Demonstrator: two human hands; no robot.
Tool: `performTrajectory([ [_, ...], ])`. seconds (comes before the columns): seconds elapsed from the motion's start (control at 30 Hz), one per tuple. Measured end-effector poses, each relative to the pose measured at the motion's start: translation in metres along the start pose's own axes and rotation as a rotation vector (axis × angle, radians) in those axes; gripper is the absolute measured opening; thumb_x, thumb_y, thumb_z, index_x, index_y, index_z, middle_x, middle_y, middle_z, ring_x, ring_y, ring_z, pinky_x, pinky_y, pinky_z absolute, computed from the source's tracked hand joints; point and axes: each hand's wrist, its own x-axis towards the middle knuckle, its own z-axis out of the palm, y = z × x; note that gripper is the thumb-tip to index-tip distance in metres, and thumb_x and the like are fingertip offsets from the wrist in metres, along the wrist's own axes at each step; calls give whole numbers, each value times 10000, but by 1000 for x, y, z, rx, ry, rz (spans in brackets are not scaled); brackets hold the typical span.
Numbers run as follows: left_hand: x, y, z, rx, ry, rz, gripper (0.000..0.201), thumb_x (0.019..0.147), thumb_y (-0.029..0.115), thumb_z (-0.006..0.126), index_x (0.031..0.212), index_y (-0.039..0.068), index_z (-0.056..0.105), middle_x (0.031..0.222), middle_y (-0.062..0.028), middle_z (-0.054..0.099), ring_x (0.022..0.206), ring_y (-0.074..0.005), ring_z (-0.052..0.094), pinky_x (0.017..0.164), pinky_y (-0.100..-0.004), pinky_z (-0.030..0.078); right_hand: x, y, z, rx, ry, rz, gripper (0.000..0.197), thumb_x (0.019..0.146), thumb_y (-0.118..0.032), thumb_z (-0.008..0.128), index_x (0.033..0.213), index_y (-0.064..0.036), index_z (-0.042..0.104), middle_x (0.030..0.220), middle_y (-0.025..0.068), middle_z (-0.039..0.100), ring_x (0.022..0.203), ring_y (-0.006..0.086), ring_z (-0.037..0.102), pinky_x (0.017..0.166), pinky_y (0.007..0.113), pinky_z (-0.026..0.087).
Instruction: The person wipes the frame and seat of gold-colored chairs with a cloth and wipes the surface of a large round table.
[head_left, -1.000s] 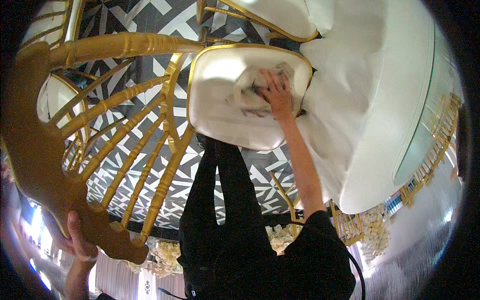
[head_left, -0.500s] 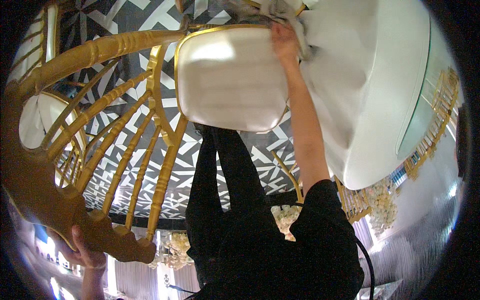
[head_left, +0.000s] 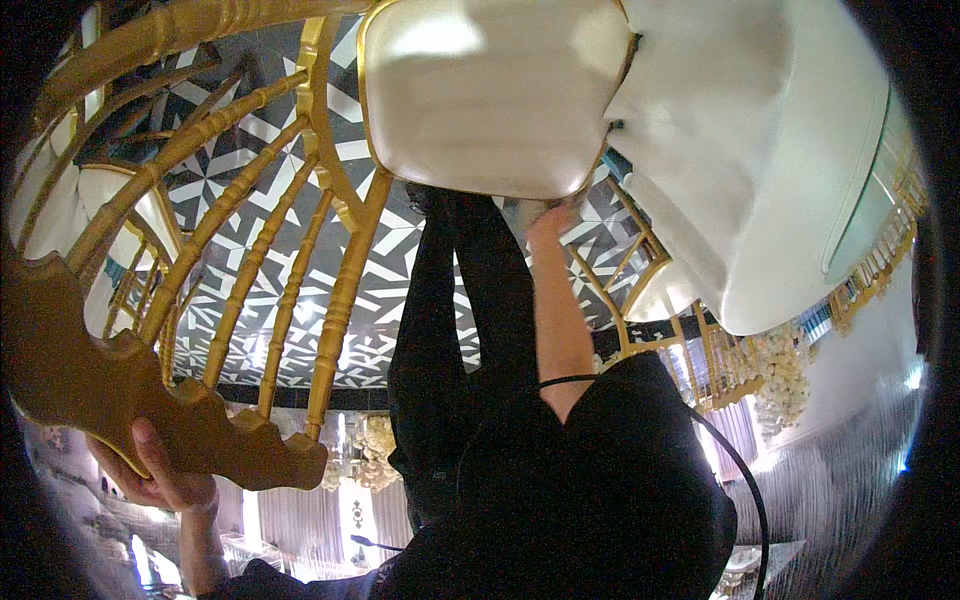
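My left hand [head_left: 165,475] is closed round the scalloped top rail of a gold chair [head_left: 345,290], thumb on one side and fingers on the other. The chair has turned spindles and a white padded seat [head_left: 490,95] edged in gold. At the near edge of that seat is my right hand [head_left: 553,220], slightly blurred and partly hidden by the rim. A crumpled grey cloth [head_left: 518,212] shows at its fingers, only a small part of it visible.
A white-draped table [head_left: 730,170] stands close on the right. More gold chairs with white seats are at the left [head_left: 125,205] and beyond the table edge [head_left: 665,290]. The floor [head_left: 375,335] has a black-and-white geometric pattern. Pale flower arrangements [head_left: 780,390] stand further off.
My right hand, with the grey cloth, has come from the seat's far right corner to its near edge. The chair sits higher in view. My left hand keeps its hold.
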Motion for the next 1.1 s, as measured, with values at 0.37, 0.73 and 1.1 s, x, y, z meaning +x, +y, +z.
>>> performTrajectory([
  [0.37,23,-6,-6,314,-163,655,510,763,322,708,1198,98,564,1332,-257,397,1159,-419,481,915,-467,464,-162,-66,79,714,-442,995,419,894,-341,426,1195,-50,438,1185,174,480,1086,329,486,907,477,444],
  [0.73,29,0,-5,658,-220,1137,531,823,314,657,1270,89,477,1332,-241,417,1154,-416,482,923,-482,445,-17,-165,93,204,-36,-420,420,900,-321,426,1218,-53,365,1170,203,429,1099,373,428,924,562,331],
  [1.1,0,15,9,-106,-244,182,597,835,181,623,1330,-18,354,1234,-197,504,982,-300,567,776,-403,537,-118,-168,116,-137,-1060,-1807,288,752,-218,578,1012,-102,625,1000,93,559,1037,260,480,908,427,381],
])
